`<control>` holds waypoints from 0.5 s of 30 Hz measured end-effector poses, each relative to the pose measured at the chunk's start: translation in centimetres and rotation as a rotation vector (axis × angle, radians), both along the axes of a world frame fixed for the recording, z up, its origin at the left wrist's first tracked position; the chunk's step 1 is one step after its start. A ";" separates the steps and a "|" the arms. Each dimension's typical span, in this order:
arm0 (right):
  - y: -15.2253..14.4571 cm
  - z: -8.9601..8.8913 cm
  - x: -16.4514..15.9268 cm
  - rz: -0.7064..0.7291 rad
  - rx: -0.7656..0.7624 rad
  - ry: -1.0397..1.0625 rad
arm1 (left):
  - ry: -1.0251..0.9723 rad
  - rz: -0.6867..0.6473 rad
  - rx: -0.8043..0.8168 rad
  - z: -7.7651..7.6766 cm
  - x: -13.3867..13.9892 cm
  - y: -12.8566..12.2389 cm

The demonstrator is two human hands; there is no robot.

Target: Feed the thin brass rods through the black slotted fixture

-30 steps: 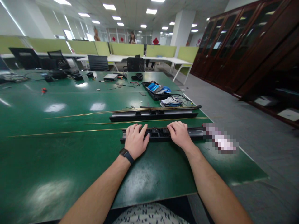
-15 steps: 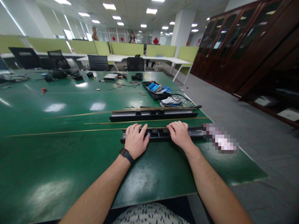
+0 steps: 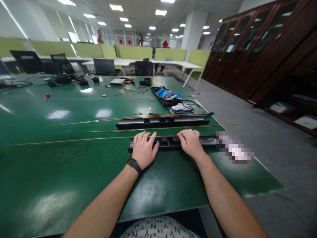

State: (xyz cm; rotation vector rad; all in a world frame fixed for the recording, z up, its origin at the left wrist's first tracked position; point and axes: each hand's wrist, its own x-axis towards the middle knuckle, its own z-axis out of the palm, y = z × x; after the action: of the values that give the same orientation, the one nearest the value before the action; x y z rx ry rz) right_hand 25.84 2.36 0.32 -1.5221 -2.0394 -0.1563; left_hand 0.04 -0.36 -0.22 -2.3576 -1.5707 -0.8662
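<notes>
In front of me a long black rail [image 3: 209,141] with dark blocks in its channel lies crosswise on the green table. My left hand [image 3: 144,148] rests over its left part, fingers spread and nothing gripped. A thin brass-coloured rod [image 3: 74,140] runs along the rail's far edge and sticks out far to the left. Thumb and fingers of my right hand [image 3: 190,142] are pinched together on this rod at the rail's right half; the fingertips partly hide it. Behind lie more thin rods [image 3: 119,131] and a second black rail [image 3: 138,125].
A black tray [image 3: 160,99] holds blue packets, with a pale glove [image 3: 182,107] and cables beside it. A blurred-out object [image 3: 234,148] lies at the rail's right end. The table's right edge [image 3: 267,170] is close by. Small parts and a white box [image 3: 117,82] sit farther back.
The left tip of the brass-coloured rod has shifted slightly to the right. Both hands look still. A person in the background has turned.
</notes>
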 end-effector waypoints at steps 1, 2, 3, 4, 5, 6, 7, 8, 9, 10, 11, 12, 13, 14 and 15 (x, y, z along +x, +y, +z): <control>0.0 0.1 0.1 -0.007 -0.001 -0.002 | 0.000 0.000 0.001 0.0 0.0 0.0; 0.0 0.1 0.1 -0.013 0.000 -0.003 | -0.001 0.000 0.001 0.0 0.0 0.0; -0.1 0.2 0.1 -0.017 0.002 -0.001 | -0.002 0.000 0.001 0.0 0.0 0.0; -0.2 0.3 0.1 -0.019 0.005 0.003 | -0.002 0.000 0.001 0.0 0.0 0.0; -0.2 0.4 0.1 -0.018 0.009 0.009 | -0.004 0.000 0.002 0.0 0.0 0.0; -0.3 0.5 0.0 -0.013 0.013 0.016 | -0.005 0.000 0.001 0.0 0.0 0.0; -0.4 0.5 -0.1 -0.005 0.015 0.021 | -0.004 0.000 0.001 0.0 0.0 0.0; -0.4 0.5 -0.1 0.004 0.016 0.025 | -0.004 0.001 0.000 0.0 0.0 0.0; -0.5 0.5 -0.2 0.013 0.016 0.026 | -0.003 0.002 0.000 0.0 0.0 0.0; -0.5 0.4 -0.3 0.020 0.015 0.025 | -0.001 0.003 0.000 -0.1 0.0 0.0; -0.4 0.4 -0.3 0.025 0.013 0.021 | 0.001 0.003 -0.001 -0.1 0.0 0.0; -0.3 0.3 -0.2 0.028 0.013 0.018 | 0.003 0.003 -0.001 -0.1 0.0 0.0; -0.3 0.2 -0.2 0.028 0.014 0.015 | 0.002 0.003 0.001 -0.1 0.0 0.0; -0.2 0.1 -0.1 0.027 0.016 0.012 | 0.002 0.003 0.001 -0.2 0.0 0.1; -0.1 0.1 -0.1 0.026 0.018 0.008 | 0.002 0.004 0.002 -0.2 0.0 0.1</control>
State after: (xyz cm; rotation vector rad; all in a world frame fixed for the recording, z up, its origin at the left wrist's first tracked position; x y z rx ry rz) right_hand 25.78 2.27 0.40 -1.4829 -2.0451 -0.1572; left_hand 0.01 -0.30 -0.39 -2.3522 -1.5730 -0.8643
